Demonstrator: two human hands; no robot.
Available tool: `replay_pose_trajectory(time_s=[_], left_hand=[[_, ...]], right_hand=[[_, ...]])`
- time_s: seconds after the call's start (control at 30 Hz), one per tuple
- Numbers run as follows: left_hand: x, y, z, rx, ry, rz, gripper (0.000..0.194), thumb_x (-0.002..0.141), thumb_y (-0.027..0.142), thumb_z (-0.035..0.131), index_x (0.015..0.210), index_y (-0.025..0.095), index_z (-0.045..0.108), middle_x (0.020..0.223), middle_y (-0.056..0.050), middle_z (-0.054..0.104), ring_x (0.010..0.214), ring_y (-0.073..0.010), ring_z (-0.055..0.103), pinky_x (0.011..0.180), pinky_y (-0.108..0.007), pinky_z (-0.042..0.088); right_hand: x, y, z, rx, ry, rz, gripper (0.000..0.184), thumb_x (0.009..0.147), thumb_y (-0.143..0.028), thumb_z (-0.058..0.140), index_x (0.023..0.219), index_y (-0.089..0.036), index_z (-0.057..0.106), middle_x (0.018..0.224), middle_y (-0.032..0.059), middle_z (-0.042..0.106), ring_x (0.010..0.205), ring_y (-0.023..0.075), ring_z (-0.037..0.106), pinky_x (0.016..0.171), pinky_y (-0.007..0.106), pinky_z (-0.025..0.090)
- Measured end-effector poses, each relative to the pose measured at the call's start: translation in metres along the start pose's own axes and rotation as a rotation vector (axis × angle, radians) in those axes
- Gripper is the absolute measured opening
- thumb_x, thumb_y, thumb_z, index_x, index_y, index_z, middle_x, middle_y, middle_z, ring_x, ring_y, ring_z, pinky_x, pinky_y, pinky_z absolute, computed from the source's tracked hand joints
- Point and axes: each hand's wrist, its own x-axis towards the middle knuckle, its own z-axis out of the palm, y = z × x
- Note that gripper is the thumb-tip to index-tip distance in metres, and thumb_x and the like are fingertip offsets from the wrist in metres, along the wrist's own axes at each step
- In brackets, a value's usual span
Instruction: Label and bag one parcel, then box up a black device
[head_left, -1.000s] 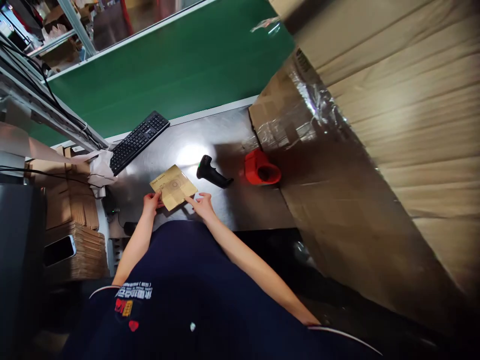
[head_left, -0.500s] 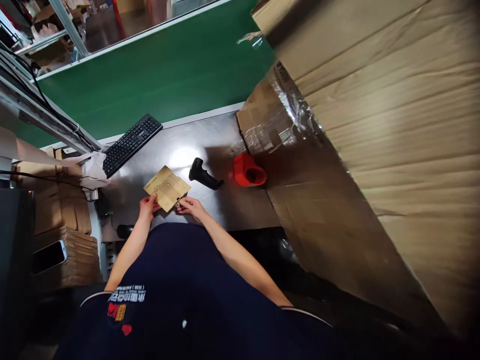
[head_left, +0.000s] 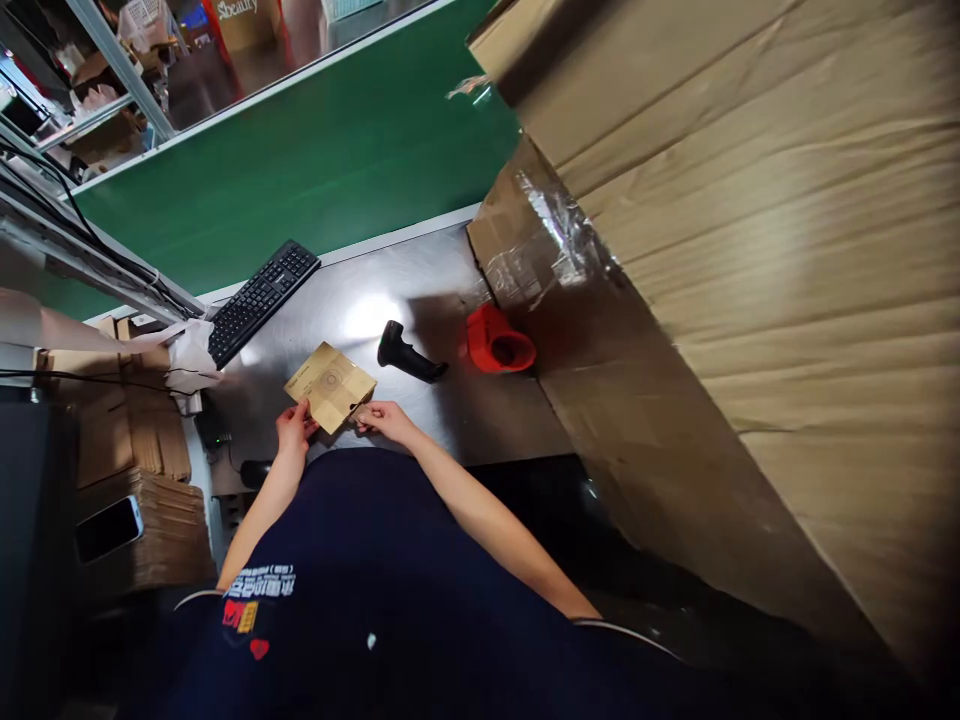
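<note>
A small flat brown cardboard box [head_left: 330,385], with printed words and a ring design on its face, is tilted above the metal table [head_left: 442,255]. My left hand [head_left: 295,428] grips its near left edge, thumb on top. At the near right end, beside a dark notch, the fingers of my right hand [head_left: 382,420] are pinched together; what lies between them is too small to make out. A black handheld barcode scanner [head_left: 409,355] rests just right of the box. Further right stands a red scanner holder [head_left: 496,340].
A black keyboard [head_left: 264,300] lies at the back left, near crumpled white paper [head_left: 191,355]. Big cardboard cartons [head_left: 750,250] wall off the right side. A green partition [head_left: 300,150] closes the back. On stacked flat cardboard [head_left: 169,530] at left lies a phone [head_left: 109,529].
My right hand has shifted slightly at the box's near right end. The left hand keeps its hold. The whole view has shifted a little.
</note>
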Motion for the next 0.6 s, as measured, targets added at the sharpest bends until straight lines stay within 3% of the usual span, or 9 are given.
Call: replay_pose_trajectory(time_s=[0.1,0.2,0.33,0.4,0.5,0.6], left_hand=[[-0.009,-0.002,-0.004,0.011,-0.005,0.016,0.040,0.079,0.052,0.078,0.072,0.020,0.056,0.062,0.002,0.063,0.054,-0.0131,0.064,0.060,-0.028,0.059],[-0.019,-0.003,-0.011,0.234,-0.117,-0.002,0.042,0.084,0.053,0.071,0.063,0.020,0.055,0.052,0.001,0.059,0.044,-0.0142,0.058,0.050,-0.029,0.052],[-0.027,0.005,-0.019,0.512,-0.145,0.190,0.044,0.088,0.051,0.067,0.057,0.021,0.058,0.051,-0.001,0.059,0.052,-0.0174,0.063,0.060,-0.029,0.052],[-0.028,0.014,-0.021,0.464,-0.165,0.169,0.043,0.089,0.054,0.066,0.062,0.020,0.062,0.055,-0.003,0.062,0.059,-0.0192,0.066,0.064,-0.030,0.054],[-0.024,0.038,-0.022,0.115,-0.185,0.106,0.048,0.097,0.061,0.050,0.093,0.018,0.071,0.088,-0.011,0.076,0.078,-0.0213,0.073,0.074,-0.033,0.059],[-0.005,0.069,-0.018,-0.089,-0.226,0.349,0.052,0.105,0.056,0.031,0.139,0.026,0.058,0.140,-0.012,0.066,0.124,-0.0220,0.066,0.099,-0.038,0.056]], right_hand=[[0.001,0.000,0.013,-0.001,0.038,0.013,0.017,0.075,-0.026,0.077,0.071,-0.018,0.063,0.070,0.0018,0.074,0.067,0.0154,0.071,0.060,0.022,0.053],[0.002,-0.002,0.021,-0.013,0.022,0.030,0.014,0.075,-0.023,0.076,0.070,-0.018,0.064,0.070,0.0022,0.074,0.065,0.0157,0.071,0.059,0.023,0.054],[0.001,-0.005,0.023,-0.041,0.009,0.030,0.022,0.073,-0.024,0.078,0.063,-0.018,0.059,0.068,0.0020,0.073,0.064,0.0152,0.070,0.056,0.021,0.051],[0.000,-0.007,0.023,-0.056,0.002,0.025,0.020,0.073,-0.025,0.078,0.065,-0.018,0.060,0.068,0.0018,0.073,0.064,0.0148,0.070,0.054,0.020,0.049],[-0.001,-0.009,0.024,-0.091,-0.019,0.021,0.019,0.071,-0.028,0.078,0.067,-0.018,0.062,0.064,0.0010,0.071,0.062,0.0152,0.070,0.054,0.021,0.048],[-0.006,-0.010,0.024,-0.158,-0.039,0.031,0.020,0.071,-0.030,0.077,0.065,-0.018,0.062,0.064,0.0012,0.071,0.062,0.0158,0.069,0.053,0.021,0.046]])
